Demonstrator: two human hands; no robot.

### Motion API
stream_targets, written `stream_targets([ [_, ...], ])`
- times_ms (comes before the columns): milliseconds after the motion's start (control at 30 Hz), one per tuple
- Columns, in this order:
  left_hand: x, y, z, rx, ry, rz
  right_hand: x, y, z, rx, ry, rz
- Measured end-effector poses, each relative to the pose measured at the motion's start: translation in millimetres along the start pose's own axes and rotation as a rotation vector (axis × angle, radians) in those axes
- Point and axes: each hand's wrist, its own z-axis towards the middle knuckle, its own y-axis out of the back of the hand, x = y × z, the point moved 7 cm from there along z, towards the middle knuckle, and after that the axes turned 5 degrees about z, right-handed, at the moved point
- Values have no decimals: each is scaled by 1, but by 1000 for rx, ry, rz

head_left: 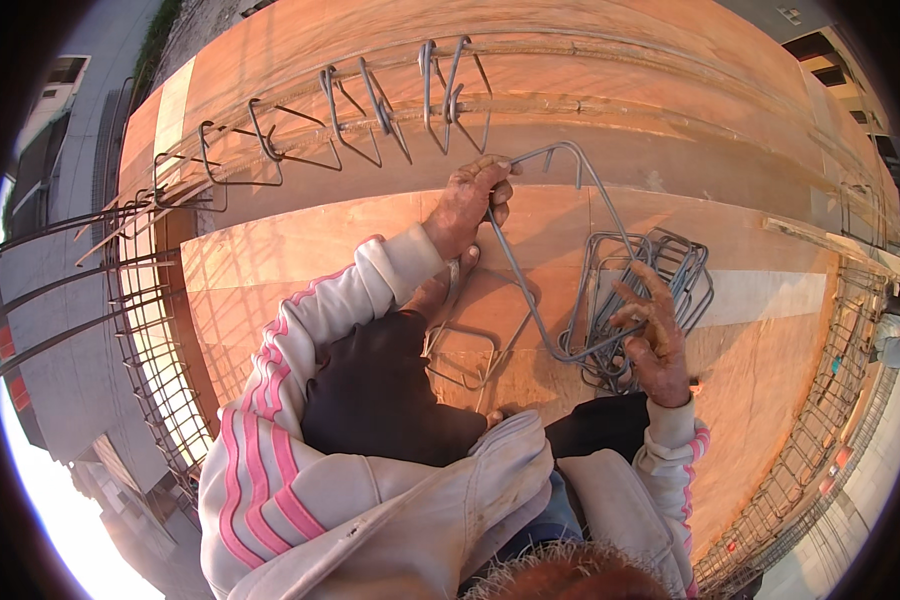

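My left hand (467,205) is closed around one corner of a bent steel rebar stirrup (602,195), a roughly rectangular loop held tilted above the plywood. On its opposite side, my right hand (657,340) has its fingers spread beside the lower corner; whether they touch the steel I cannot tell. Beneath and beside the right hand lies a pile of similar stirrups (692,268). Another loose stirrup (467,378) rests by my bare foot (430,298). Farther off, several stirrups (429,90) hang in a row on long rebars across a channel.
Orange plywood sheets (320,230) form the deck, split by a recessed channel (650,160). Rebar cages line the left edge (155,350) and right edge (820,400). Long bars (60,280) jut out at the left. A timber strip (820,243) lies at the right.
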Motion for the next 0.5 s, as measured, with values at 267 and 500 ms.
stream_targets([
  [267, -39, -21, 1, 140, -213, 247, -14, 49, 52, -424, -154, -279],
  [500, -47, -12, 34, -58, -183, 632, -25, 45, 95, -347, 94, -806],
])
